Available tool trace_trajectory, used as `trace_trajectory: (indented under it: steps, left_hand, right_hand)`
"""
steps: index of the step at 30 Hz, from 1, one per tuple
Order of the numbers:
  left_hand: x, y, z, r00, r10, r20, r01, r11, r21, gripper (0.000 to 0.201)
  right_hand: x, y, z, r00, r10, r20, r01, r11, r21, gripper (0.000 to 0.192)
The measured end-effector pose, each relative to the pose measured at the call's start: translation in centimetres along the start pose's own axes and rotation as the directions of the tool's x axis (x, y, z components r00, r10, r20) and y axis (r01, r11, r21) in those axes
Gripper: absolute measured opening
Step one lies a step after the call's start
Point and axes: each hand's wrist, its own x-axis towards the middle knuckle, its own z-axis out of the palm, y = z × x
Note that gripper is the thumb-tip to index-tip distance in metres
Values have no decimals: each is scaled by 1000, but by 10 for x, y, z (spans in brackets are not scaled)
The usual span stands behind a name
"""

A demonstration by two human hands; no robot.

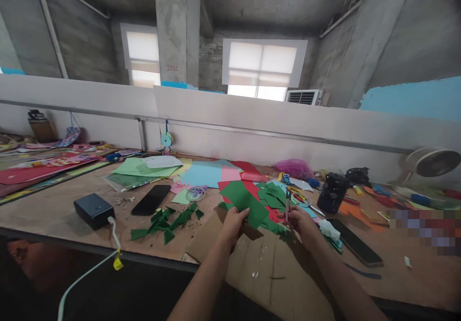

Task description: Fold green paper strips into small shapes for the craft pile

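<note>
Between thumb and fingers, my left hand (235,221) pinches a sheet of green paper (245,201), tilted above the work surface. My right hand (297,217) grips a pair of scissors (287,203), whose blades point upward and stand apart from the sheet. Behind the hands lies a pile of cut green paper pieces (272,195) on red paper (230,185). More green scraps (169,221) are scattered to the left. Below both hands is a piece of brown cardboard (266,268) at the table's front edge.
On the left are a black box (94,210) with a white cable and a dark phone (151,200). A black cup (332,192), another phone (355,241) and a fan (432,162) stand or lie on the right. Coloured paper sheets (201,173) spread along the back, before a white partition (223,109).
</note>
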Motion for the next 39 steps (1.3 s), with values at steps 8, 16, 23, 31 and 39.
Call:
trace_trajectory:
  steps: [8,16,23,31,39]
  left_hand:
    - [1,-2,-2,1000,12,3,-12,1000,21,36]
    - [2,-3,-4,1000,11,-26,-10,999,44,40]
    - [2,-1,-3,997,26,-67,-24,999,35,41]
    - [0,2,-2,999,30,-18,-29,997,76,42]
    - [0,0,-3,999,27,21,-28,997,65,46]
  right_hand:
    - [-16,6,19,980,23,197,-102,911,400,29]
    - [-16,25,24,989,-23,148,-11,974,225,28]
    - [-19,23,24,992,-66,103,74,994,-76,44]
    - [-22,13,23,968,-150,200,204,936,-286,48]
    - [-19,18,20,961,-187,204,256,881,-397,56]
